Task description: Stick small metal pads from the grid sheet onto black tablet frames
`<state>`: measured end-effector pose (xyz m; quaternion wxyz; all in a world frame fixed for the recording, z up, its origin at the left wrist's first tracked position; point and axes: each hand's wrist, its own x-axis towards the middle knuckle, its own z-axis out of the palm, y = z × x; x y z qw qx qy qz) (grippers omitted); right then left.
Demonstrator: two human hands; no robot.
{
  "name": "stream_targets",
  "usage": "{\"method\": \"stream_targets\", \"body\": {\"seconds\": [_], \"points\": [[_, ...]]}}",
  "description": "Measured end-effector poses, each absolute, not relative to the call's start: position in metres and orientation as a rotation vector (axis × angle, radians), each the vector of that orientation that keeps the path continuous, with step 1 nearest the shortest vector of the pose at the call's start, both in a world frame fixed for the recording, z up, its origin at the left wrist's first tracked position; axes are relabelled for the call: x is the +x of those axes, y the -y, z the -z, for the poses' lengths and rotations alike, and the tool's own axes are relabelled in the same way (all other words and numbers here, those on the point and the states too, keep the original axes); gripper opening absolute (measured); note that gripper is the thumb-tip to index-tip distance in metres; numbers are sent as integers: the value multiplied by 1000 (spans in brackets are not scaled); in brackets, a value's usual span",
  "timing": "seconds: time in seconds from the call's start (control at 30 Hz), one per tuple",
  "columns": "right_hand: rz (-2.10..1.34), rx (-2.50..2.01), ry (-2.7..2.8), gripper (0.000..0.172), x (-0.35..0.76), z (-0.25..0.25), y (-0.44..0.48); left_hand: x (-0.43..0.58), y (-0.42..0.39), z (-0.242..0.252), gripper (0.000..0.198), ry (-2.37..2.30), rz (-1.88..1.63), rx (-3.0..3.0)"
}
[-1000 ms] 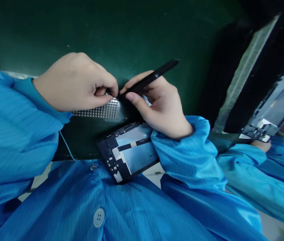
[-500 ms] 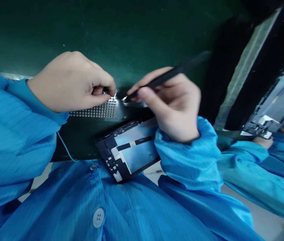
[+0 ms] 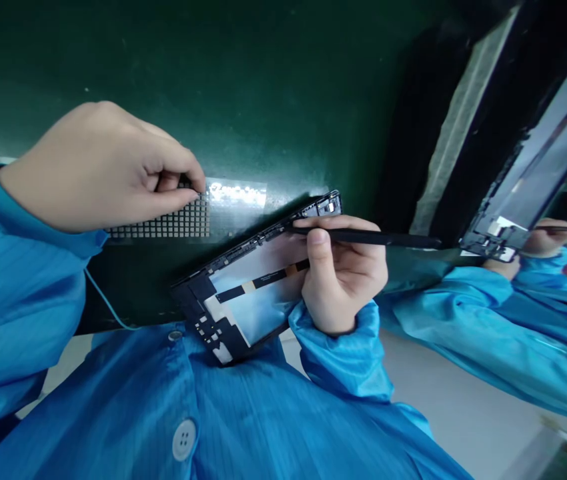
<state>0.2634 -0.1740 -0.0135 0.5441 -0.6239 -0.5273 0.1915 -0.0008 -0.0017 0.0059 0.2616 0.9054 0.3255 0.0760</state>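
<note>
My left hand [image 3: 103, 167] is closed in a pinch on the edge of a sheet of small square parts [image 3: 173, 217] that lies on the green mat [image 3: 263, 87]. My right hand [image 3: 343, 273] grips black tweezers [image 3: 378, 237] that lie almost level, tips pointing left at the top edge of a dark tablet frame [image 3: 248, 287]. The frame is tilted, its lower end over my blue coat. A black and tan ribbon strip [image 3: 263, 280] crosses the frame's shiny inner plate.
A clear film strip [image 3: 236, 193] lies on the mat beside the sheet. At the right, another person in a blue sleeve [image 3: 488, 333] holds a second frame [image 3: 528, 180] and a thin tool. A pale rail [image 3: 458, 120] runs up the dark right side.
My right hand has dropped from the sheet down to the tablet frame, and the tweezers have swung from steeply raised to nearly level. The left hand keeps its pinch on the sheet.
</note>
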Motion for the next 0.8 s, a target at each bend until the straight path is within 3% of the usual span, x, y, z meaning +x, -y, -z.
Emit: {"method": "stream_targets", "body": {"seconds": [0.2, 0.37, 0.47, 0.8], "points": [[-397, -1632, 1517, 23, 265, -17, 178, -2, 2, -4, 67, -863, -226, 2470], [-847, -1390, 1762, 13, 257, -29, 118, -1, 0, -4, 60, -815, -258, 2459], [-1041, -1310, 1869, 23, 252, -17, 86, 0, -1, -7, 57, -808, -212, 2447], [-1013, -1374, 1909, 19, 249, -8, 80, 3, -1, -9, 52, -834, -163, 2424]]}}
